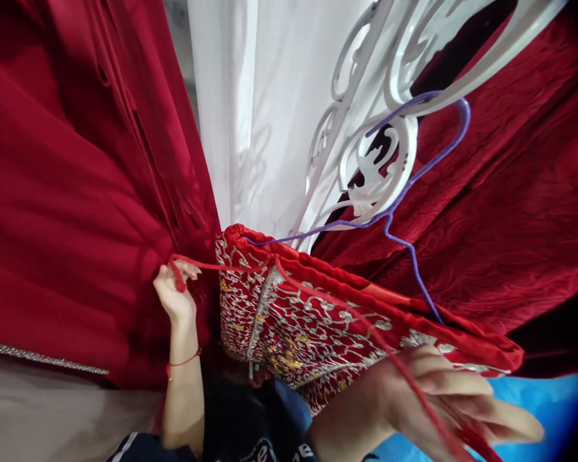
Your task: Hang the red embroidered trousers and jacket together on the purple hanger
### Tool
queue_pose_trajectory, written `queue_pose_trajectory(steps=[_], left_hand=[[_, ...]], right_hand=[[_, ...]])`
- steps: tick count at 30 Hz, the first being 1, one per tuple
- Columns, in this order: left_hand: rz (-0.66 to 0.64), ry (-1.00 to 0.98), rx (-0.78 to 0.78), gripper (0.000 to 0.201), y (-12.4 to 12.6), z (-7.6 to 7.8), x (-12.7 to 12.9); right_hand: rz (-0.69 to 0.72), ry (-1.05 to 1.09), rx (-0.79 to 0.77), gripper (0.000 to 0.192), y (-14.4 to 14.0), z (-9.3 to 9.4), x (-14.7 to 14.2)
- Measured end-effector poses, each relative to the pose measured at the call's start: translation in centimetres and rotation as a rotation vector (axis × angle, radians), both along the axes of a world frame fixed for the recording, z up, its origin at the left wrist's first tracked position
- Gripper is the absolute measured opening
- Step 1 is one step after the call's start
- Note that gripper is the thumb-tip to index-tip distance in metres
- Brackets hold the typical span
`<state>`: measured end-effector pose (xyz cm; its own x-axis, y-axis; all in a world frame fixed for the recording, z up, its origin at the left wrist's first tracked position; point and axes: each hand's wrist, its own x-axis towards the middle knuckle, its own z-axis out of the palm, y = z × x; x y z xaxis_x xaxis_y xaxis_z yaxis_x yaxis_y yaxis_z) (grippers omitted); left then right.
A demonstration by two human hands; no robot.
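A red garment with silver and gold embroidery hangs from a purple wire hanger. Out of its gathered red waistband comes a thin red cord, one length running to each side. My left hand, raised to the left of the garment, has its fingers curled round one length of cord, which is pulled nearly straight. At the lower right, my right hand grips the other length. That cord runs across the hand, whose fingers are partly extended and slightly blurred.
The hanger hooks onto a white scrollwork frame. Red drapes fill the left side, with more red cloth behind the frame. White curtain hangs between them. Something bright blue shows at the lower right.
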<state>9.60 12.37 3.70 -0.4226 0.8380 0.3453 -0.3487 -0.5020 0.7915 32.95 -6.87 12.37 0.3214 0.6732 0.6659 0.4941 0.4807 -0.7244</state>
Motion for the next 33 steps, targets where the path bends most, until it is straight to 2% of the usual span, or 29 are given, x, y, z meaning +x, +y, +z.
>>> queue_pose_trajectory(steps=[3, 5, 8, 10, 13, 17, 20, 24, 28, 30, 33], left_hand=[[-0.227, 0.147, 0.031, 0.064, -1.8, 0.8, 0.1], [-0.352, 0.245, 0.065, 0.067, -3.5, 1.3, 0.7], [-0.456, 0.37, 0.166, 0.053, -5.7, 1.9, 1.9], [-0.488, 0.43, 0.234, 0.042, -6.7, 2.3, 2.7], [-0.424, 0.497, 0.326, 0.039, -7.2, 3.4, 3.7], [-0.222, 0.747, 0.439, 0.041, -6.5, 5.7, 4.3], [-0.187, 0.953, 0.452, 0.032, -5.8, 6.7, 4.1], [-0.182, 0.977, 0.469, 0.013, -5.6, 6.1, 3.8], [-0.113, 0.918, 0.522, 0.003, -5.7, 5.3, 3.9], [-0.058, 0.86, 0.532, 0.012, -5.6, 5.1, 4.0], [-0.017, 0.78, 0.522, 0.028, -5.4, 5.0, 4.0]], right_hand=[[-0.048, -0.056, -0.004, 0.015, 1.3, -0.2, -1.9], [-0.093, -0.103, 0.001, 0.013, 2.6, -0.7, -3.6], [-0.178, -0.165, 0.065, 0.014, 4.7, -1.2, -5.9], [-0.214, -0.215, 0.105, 0.025, 5.9, -1.1, -6.7], [-0.245, -0.336, 0.032, 0.039, 7.1, -0.4, -6.9], [-0.22, -0.442, -0.081, 0.03, 7.3, 0.4, -6.6], [-0.189, -0.452, -0.108, 0.024, 7.0, 0.2, -6.6], [-0.185, -0.478, -0.161, 0.018, 6.4, -0.3, -6.9], [-0.141, -0.526, -0.25, 0.016, 5.3, -0.4, -7.2], [-0.109, -0.502, -0.22, 0.007, 4.7, -0.7, -7.4], [-0.055, -0.347, -0.087, 0.033, 4.4, -1.4, -7.4]])
